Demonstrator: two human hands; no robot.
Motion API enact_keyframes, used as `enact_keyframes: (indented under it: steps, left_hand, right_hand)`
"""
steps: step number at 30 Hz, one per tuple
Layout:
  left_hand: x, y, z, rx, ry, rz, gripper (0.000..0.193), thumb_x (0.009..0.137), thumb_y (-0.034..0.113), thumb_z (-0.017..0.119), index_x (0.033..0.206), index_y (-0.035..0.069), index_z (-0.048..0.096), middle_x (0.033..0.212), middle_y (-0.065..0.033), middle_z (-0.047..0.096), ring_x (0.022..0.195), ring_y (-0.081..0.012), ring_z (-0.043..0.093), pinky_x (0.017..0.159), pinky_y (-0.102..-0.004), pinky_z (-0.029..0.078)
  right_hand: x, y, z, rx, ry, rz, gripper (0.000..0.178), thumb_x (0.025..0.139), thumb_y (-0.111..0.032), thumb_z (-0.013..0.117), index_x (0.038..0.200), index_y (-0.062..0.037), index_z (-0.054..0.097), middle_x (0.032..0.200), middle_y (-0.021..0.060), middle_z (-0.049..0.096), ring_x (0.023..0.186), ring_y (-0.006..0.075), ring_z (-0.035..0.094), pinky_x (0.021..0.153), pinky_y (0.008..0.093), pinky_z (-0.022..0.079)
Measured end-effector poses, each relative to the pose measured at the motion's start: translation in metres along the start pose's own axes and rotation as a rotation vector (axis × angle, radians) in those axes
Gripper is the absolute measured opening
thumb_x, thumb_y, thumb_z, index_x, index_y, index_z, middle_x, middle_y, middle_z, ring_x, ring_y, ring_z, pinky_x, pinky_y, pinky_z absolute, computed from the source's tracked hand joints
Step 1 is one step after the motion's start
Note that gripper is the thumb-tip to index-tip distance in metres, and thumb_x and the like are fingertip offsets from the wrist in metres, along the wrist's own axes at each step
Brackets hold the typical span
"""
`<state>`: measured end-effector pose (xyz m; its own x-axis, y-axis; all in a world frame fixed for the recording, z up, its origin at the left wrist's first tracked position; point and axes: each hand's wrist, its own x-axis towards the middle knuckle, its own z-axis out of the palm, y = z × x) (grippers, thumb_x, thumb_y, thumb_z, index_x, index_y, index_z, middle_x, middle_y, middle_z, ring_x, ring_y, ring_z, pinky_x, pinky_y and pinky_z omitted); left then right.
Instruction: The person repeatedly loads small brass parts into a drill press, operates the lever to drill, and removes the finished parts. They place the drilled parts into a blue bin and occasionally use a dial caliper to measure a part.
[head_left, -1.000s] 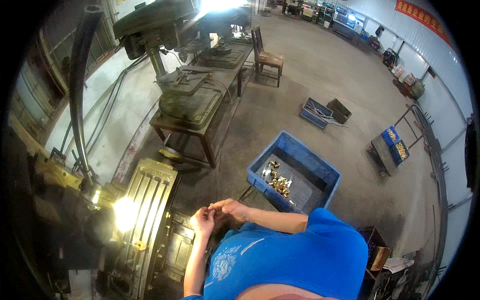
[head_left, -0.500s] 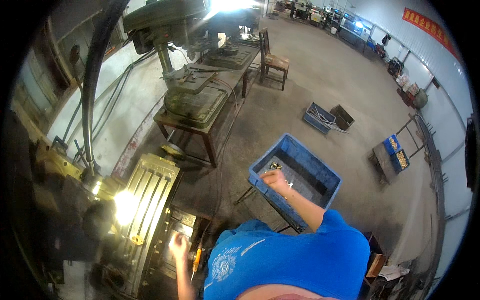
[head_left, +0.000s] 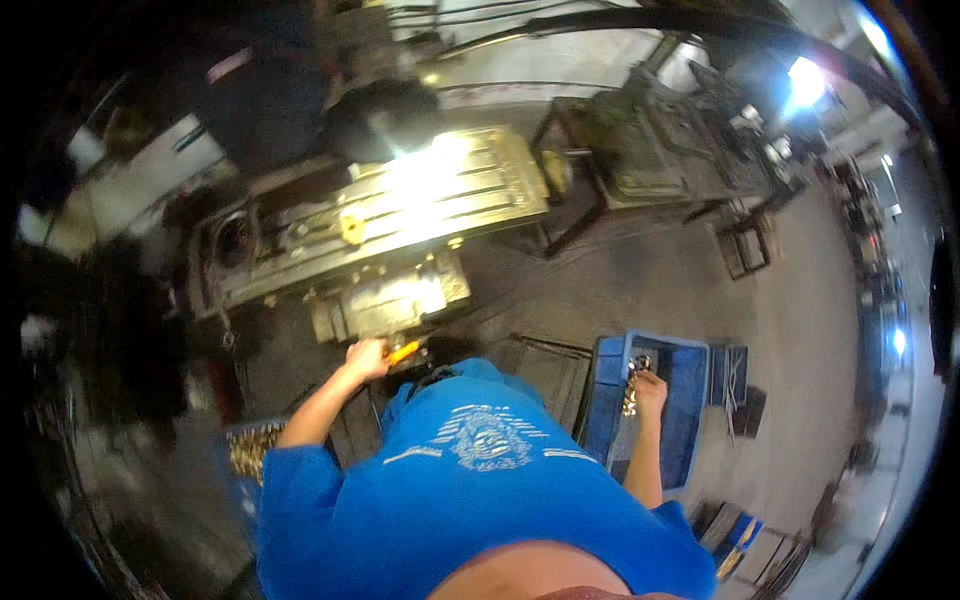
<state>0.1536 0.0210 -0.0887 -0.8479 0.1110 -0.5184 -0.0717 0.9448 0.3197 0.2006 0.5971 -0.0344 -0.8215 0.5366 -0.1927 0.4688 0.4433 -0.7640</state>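
My left hand (head_left: 368,358) is closed in front of the milling machine, at the near edge of a bright metal block (head_left: 390,302) below the slotted table (head_left: 470,200). Right beside its fingers is the orange handle (head_left: 403,353) of a tool; whether they touch it I cannot tell. On the right, my right hand (head_left: 650,388) reaches into a blue plastic bin (head_left: 682,440). Its fingers are curled against several small shiny brass-coloured parts (head_left: 630,402). Blur hides what lies between the fingertips of either hand.
A glaring lamp lights the machine table. Behind my left elbow is a container of brass-coloured pieces (head_left: 252,452). Past the bin stands a smaller blue crate (head_left: 735,372) with long rods. A drill press bench (head_left: 660,185) and a chair (head_left: 743,245) stand at the far right.
My view has swung left, so the machine now lies across the front. My left hand appears nearer the orange handle. My right hand stays at the bin, its fingers at the brass parts.
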Motion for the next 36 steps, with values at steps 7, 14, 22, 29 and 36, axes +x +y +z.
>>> enact_keyframes:
  steps: [7, 14, 22, 29, 36]
  left_hand:
    - [-0.022, -0.001, -0.006, -0.015, -0.088, -0.149, 0.037, 0.068, 0.024, 0.06, 0.104, 0.015, 0.063, 0.098, -0.0123, 0.065, 0.094, -0.0289, 0.061, 0.08, -0.0415, 0.047]
    - [-0.015, -0.003, 0.014, -0.087, 0.017, -0.2, 0.03, 0.067, 0.02, 0.058, 0.095, 0.012, 0.065, 0.092, -0.0128, 0.065, 0.09, -0.0288, 0.062, 0.076, -0.041, 0.048]
    - [-0.041, 0.031, -0.047, -0.043, 0.377, 0.35, 0.018, 0.064, 0.02, 0.063, 0.08, 0.012, 0.064, 0.064, -0.0113, 0.061, 0.06, -0.0308, 0.061, 0.054, -0.0419, 0.047]
    - [-0.062, 0.1, -0.096, -0.214, 0.621, 0.752, 0.017, 0.066, 0.016, 0.066, 0.083, 0.012, 0.064, 0.058, -0.008, 0.059, 0.055, -0.0253, 0.06, 0.049, -0.0355, 0.045]
    - [-0.028, 0.044, -0.078, -1.339, 0.28, 0.264, 0.021, 0.076, 0.018, 0.068, 0.09, 0.003, 0.066, 0.065, -0.0013, 0.059, 0.051, -0.0081, 0.054, 0.045, -0.0229, 0.045]
  right_hand:
    - [0.003, -0.095, 0.014, 0.148, -0.188, -0.366, 0.031, 0.068, -0.004, 0.056, 0.096, 0.0069, 0.062, 0.075, 0.0111, 0.063, 0.065, 0.0124, 0.058, 0.059, 0.0229, 0.046]
    - [-0.023, -0.16, 0.113, -0.003, -0.565, -0.354, 0.035, 0.066, -0.002, 0.057, 0.101, -0.0006, 0.064, 0.08, 0.0043, 0.065, 0.073, 0.0104, 0.059, 0.066, 0.0236, 0.047]
    - [-0.096, -0.243, 0.211, -0.005, -0.946, -1.017, 0.054, 0.06, -0.008, 0.059, 0.114, -0.0023, 0.057, 0.103, 0.0165, 0.063, 0.092, 0.025, 0.061, 0.081, 0.0312, 0.047]
    - [-0.092, -0.293, 0.192, -0.446, -1.47, -0.751, 0.049, 0.058, -0.011, 0.06, 0.107, -0.0085, 0.058, 0.09, 0.016, 0.063, 0.086, 0.0312, 0.061, 0.075, 0.0376, 0.048]
    - [-0.084, -0.299, 0.174, -0.941, -1.041, -1.087, 0.028, 0.061, -0.019, 0.061, 0.082, -0.0022, 0.057, 0.079, 0.019, 0.062, 0.074, 0.0353, 0.061, 0.067, 0.041, 0.049]
